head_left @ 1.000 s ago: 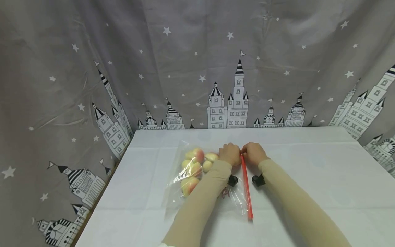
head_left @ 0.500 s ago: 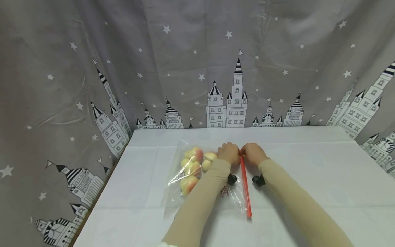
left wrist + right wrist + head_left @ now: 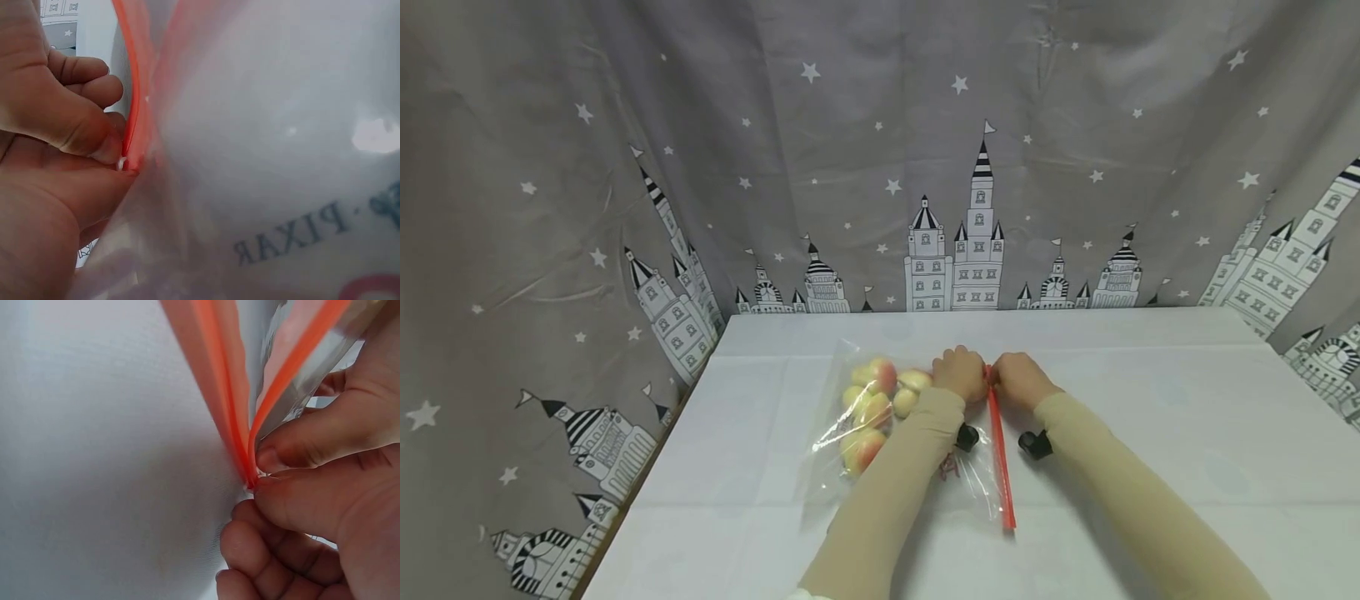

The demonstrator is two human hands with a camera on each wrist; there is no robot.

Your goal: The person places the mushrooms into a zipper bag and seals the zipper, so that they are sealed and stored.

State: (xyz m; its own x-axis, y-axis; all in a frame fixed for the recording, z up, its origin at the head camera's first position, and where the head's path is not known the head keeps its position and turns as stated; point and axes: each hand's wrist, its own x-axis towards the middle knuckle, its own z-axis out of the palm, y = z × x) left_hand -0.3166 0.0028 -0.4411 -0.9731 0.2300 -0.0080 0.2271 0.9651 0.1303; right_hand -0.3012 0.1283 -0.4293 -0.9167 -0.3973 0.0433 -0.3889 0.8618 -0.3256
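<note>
A clear zip bag (image 3: 973, 492) lies on the white table, its red zip strip (image 3: 1002, 475) along the right side. Through the plastic show several yellow, red-blushed fruits (image 3: 868, 450). My left hand (image 3: 958, 373) pinches the strip near its far end, palm side hidden in the head view. Right beside it, my right hand (image 3: 1022, 383) pinches the same stretch between thumb and curled fingers. From that pinch the two red strips (image 3: 222, 369) spread apart in a V in the right wrist view. Mirrored dark lettering (image 3: 287, 234) marks the plastic in the left wrist view.
The white table (image 3: 1150, 367) reaches back to a grey curtain (image 3: 850, 108) printed with castles and stars. A small black wrist camera (image 3: 1035, 444) sits under the right wrist, another black camera (image 3: 967, 437) under the left. The table's left edge runs beside the curtain.
My right hand has shifted slightly right and nearer, and a bit of red strip now shows beyond its fingertips. The left hand and the bag stay in nearly the same place.
</note>
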